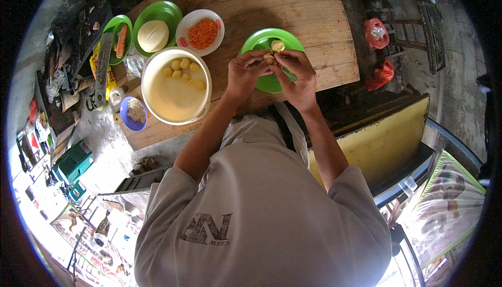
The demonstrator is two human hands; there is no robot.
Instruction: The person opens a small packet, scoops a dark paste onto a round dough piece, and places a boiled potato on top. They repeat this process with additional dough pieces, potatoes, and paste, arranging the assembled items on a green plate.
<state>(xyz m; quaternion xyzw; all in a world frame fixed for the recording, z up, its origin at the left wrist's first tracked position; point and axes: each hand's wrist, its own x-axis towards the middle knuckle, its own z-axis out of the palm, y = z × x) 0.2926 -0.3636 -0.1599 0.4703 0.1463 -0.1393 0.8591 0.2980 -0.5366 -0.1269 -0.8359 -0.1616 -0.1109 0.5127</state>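
tub [168, 102]: yellowish balls [185, 63] | white plate [219, 34]: orange shreds [203, 34] | hands [301, 77]: together, pinching pale piece [269, 57] (over green plate [267, 85])

Head-worn fisheye faces down, table [308, 9] seemingly near

There's a small, pale yellow lump [269, 57], dough-like, pinched between the fingers [255, 55], which cover most of it, so I can't make out its full shape. It's held over a round, bright green plate [254, 39] with a raised rim, lying flat on the counter [319, 20]. Just beyond the lump shows a second piece [277, 46], rounded and similarly yellow; whether it's resting or held, I can't tell.
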